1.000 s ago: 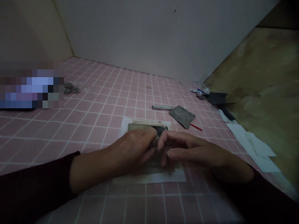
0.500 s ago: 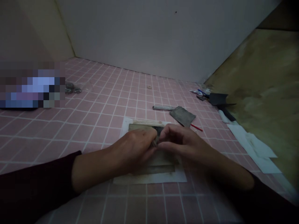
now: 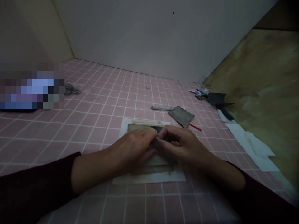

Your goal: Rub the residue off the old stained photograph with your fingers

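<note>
My left hand [image 3: 137,144] is closed, its fingers curled around something small that I cannot make out. Against its fingertips, my right hand [image 3: 178,141] makes a pinch of thumb and forefinger; what lies in the pinch is too small to name. Both hands hover over a greyish-green flat board or sheet [image 3: 161,169], which lies on white paper [image 3: 179,176] with brownish stains. A dark patch [image 3: 157,128] shows on the board just behind the fingers. The hands cover the middle of the board.
Beyond the right hand lie a grey cloth-like square [image 3: 181,116], a pale tube [image 3: 161,108] and a thin red stick [image 3: 195,127]. White paper sheets [image 3: 254,149] and a black scoop-like tool [image 3: 217,99] sit at the right. Tape rolls [image 3: 68,89] lie far left on the pink checked surface [image 3: 105,102].
My right hand's thumb and forefinger have come together and moved slightly left, up to the left fingertips. The left hand stays nearly in place. The whole view has shifted a little.
</note>
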Demonstrator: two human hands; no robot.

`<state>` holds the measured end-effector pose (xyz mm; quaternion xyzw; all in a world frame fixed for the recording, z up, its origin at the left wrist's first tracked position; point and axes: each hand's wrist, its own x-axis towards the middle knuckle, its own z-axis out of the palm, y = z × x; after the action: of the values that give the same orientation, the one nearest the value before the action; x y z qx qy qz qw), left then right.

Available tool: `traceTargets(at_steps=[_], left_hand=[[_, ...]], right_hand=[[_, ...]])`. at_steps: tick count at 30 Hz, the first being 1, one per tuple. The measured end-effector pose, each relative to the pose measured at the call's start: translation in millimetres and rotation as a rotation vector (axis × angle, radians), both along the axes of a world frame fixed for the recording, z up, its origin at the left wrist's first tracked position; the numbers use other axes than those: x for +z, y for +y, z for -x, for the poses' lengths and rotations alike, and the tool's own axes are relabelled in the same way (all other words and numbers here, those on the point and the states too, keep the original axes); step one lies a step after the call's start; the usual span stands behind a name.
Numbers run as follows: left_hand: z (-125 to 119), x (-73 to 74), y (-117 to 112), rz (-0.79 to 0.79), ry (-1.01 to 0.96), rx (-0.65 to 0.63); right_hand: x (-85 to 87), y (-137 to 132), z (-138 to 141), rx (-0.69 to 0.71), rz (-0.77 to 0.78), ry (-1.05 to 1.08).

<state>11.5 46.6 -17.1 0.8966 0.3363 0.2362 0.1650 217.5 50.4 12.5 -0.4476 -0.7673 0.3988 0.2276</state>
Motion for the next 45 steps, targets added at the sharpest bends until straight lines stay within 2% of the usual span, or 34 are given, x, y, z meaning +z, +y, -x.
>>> traceTargets(at_steps=[3,9,16,21,28,35,39,45], left_hand=[[1,1.4,-1,0.032,0.004,-0.008],[3,-0.7,1,0.0,-0.011,-0.037],[2,-1.5,0,-0.038,0.07,-0.046],[2,-3.1,0,-0.134,0.069,-0.068],[2,-4.9,1,-0.173,0.059,-0.079],[2,-4.9,0,-0.178,0.051,-0.086],[2,-3.7,0,-0.186,0.043,-0.1],[3,-6.9,1,-0.226,0.092,-0.126]], right_hand=[[1.8,9,-9,-0.005,0.157,0.135],[1.3,16,-18,-0.075,0.408,0.344],[-1.0,21,-19,-0.101,0.519,0.457],[-3.8,25,-20,-0.128,0.58,0.498],[-8.2,31,-23,-0.169,0.585,0.538],[-4.8,33,-24,-0.173,0.55,0.501],[-4.6,33,-28,-0.186,0.46,0.436],[-5.6,34,-33,-0.121,0.328,0.273]])
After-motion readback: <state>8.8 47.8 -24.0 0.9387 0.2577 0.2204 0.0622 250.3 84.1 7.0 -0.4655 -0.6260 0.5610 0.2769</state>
